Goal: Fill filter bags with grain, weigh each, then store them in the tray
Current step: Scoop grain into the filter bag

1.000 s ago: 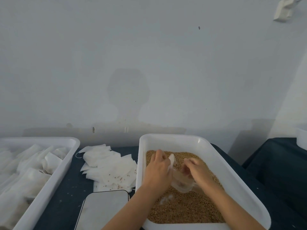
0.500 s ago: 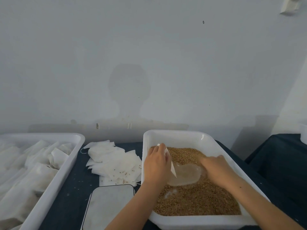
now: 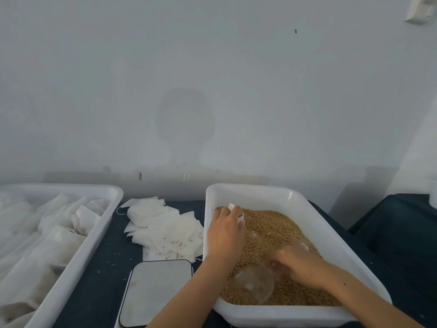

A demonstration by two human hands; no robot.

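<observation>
Pale grey wall behind; dark blue cloth-covered table (image 3: 99,280) in front, carrying the items below.

Item 1: white rectangular plastic tub (image 3: 331,237) at right, holding loose golden-brown grain (image 3: 279,230) well below its rim.

Item 2: left hand (image 3: 224,233), over the tub's far left corner, grip clamped on a small white filter bag (image 3: 233,207), of which only an edge shows above the fingers. Whether any grain is in it cannot be told.

Item 3: right hand (image 3: 300,263), low in the grain, blurred, grip closed round the handle of a clear plastic scoop (image 3: 256,286) whose bowl lies on the grain near the front wall.

Item 4: flat grey-topped weighing scale (image 3: 156,292), nothing on its platform, just left of the tub.

Item 5: loose heap of empty white filter bags (image 3: 163,223) behind the scale, a few stray grains on it.

Item 6: white plastic storage tray (image 3: 78,263) at far left, already stocked with many filled bags (image 3: 47,235).

Status, as judged: a good batch is stored; the present bag is at the filling step, with weighing and storing to follow, and a sizeable heap of empties remains.
</observation>
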